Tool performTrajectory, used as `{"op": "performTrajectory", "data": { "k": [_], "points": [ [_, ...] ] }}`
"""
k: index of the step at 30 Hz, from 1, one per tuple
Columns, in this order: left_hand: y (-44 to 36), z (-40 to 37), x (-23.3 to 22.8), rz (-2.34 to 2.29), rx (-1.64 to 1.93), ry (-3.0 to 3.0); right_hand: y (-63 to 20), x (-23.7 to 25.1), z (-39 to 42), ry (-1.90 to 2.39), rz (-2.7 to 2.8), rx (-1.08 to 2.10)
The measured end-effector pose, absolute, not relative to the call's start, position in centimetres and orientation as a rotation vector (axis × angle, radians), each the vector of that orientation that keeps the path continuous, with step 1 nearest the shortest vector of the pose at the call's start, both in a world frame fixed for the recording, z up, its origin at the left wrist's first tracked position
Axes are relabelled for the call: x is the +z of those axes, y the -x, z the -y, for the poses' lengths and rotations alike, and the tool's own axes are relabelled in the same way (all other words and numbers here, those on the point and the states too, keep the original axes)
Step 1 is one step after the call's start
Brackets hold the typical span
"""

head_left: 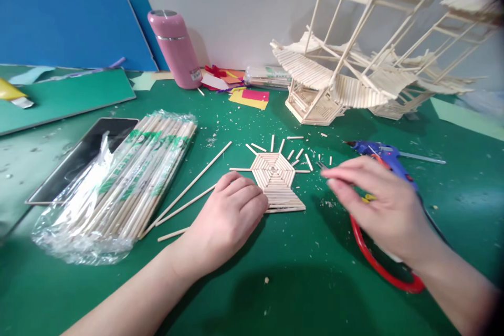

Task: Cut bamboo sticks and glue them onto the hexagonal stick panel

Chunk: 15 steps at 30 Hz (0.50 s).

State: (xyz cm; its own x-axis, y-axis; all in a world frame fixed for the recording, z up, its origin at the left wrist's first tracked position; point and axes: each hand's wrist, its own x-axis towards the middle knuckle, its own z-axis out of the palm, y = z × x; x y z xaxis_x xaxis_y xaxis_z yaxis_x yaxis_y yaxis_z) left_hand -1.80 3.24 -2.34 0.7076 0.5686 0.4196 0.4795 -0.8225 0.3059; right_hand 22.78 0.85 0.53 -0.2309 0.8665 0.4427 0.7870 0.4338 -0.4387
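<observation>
On the green tabletop (236,299), my left hand (236,203), grip unclear, touches a pale wooden-stick hexagon (277,181), likely light, fragile, best edge-held; my right hand (378,202) pinches a slim blurred item (322,165)

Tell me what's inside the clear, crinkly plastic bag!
Inside the clear, crinkly plastic bag are long, thin, pale wooden sticks lying side by side. Green printing and white glare cover parts of them, and the upper sticks hide whatever lies underneath.

concentrically patterned cream hexagon (274,176), green tabletop (315,289), pink flask (179,53), blue glue gun (378,151)
</observation>
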Motion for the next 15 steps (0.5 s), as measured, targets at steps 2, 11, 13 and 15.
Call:
{"op": "performTrajectory", "data": {
  "k": [2,11,13,15],
  "points": [
    [1.8,-3.1,-2.2,-0.845,0.755,-2.797,-20.0,0.3,-0.8,1.265,2.131,0.405],
    [1.7,-2.4,-1.9,-0.843,0.709,-2.988,-18.3,-1.3,-0.7,1.264,2.096,0.718],
    [1.7,-2.4,-2.0,-0.876,0.704,-2.902,-18.3,-1.5,-0.6,1.241,2.125,0.647],
    [1.8,-2.5,-1.9,-0.930,0.667,-2.790,-18.3,-1.7,-0.5,1.218,2.157,0.525]
  ]
}}
